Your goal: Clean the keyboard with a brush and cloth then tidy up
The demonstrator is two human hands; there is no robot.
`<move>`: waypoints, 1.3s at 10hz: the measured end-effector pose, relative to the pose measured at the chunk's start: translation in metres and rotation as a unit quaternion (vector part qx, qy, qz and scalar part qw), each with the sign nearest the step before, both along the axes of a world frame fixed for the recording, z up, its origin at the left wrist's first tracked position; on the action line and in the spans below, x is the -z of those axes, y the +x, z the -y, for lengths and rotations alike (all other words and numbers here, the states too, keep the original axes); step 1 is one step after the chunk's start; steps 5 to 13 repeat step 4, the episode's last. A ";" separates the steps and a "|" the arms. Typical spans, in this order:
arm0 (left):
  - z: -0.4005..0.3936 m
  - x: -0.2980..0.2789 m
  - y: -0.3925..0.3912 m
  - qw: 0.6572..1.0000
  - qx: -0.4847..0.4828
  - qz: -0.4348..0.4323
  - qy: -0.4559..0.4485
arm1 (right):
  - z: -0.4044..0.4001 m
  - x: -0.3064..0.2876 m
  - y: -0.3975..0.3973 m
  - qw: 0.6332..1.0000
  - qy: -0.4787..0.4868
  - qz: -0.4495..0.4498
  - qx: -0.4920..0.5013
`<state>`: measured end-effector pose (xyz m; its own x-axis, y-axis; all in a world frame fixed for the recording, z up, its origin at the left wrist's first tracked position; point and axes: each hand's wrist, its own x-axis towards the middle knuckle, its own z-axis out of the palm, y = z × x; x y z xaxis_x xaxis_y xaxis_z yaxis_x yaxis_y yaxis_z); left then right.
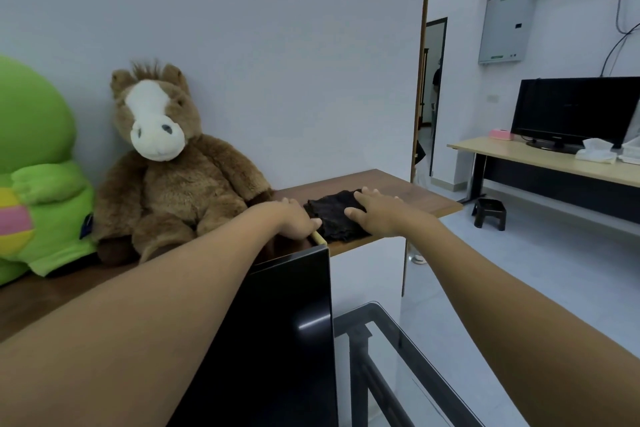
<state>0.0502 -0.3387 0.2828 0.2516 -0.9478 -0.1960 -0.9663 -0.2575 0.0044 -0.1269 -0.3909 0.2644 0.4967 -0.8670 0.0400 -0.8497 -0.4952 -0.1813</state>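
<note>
A dark folded cloth (334, 215) lies on the brown wooden shelf (415, 194) behind the black monitor. My right hand (375, 210) rests flat on the cloth's right side, fingers spread. My left hand (294, 218) sits at the cloth's left edge, fingers curled over a pale wooden handle (318, 238), probably the brush, whose end sticks out below the hand. The keyboard is out of view.
A black monitor (291, 322) stands right in front of me, hiding the shelf's near part. A brown plush horse (166, 163) and a green plush toy (34, 166) sit on the shelf at left. A glass table (398, 350) is below right. Another desk with a screen (571, 111) stands far right.
</note>
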 end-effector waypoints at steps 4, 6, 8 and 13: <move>-0.011 0.000 0.000 0.992 0.019 -0.112 -0.058 | -0.004 -0.010 0.003 1.000 -0.027 0.015 0.002; -0.011 0.000 0.000 0.992 0.019 -0.112 -0.058 | -0.004 -0.010 0.003 1.000 -0.027 0.015 0.002; -0.011 0.000 0.000 0.992 0.019 -0.112 -0.058 | -0.004 -0.010 0.003 1.000 -0.027 0.015 0.002; -0.011 0.000 0.000 0.992 0.019 -0.112 -0.058 | -0.004 -0.010 0.003 1.000 -0.027 0.015 0.002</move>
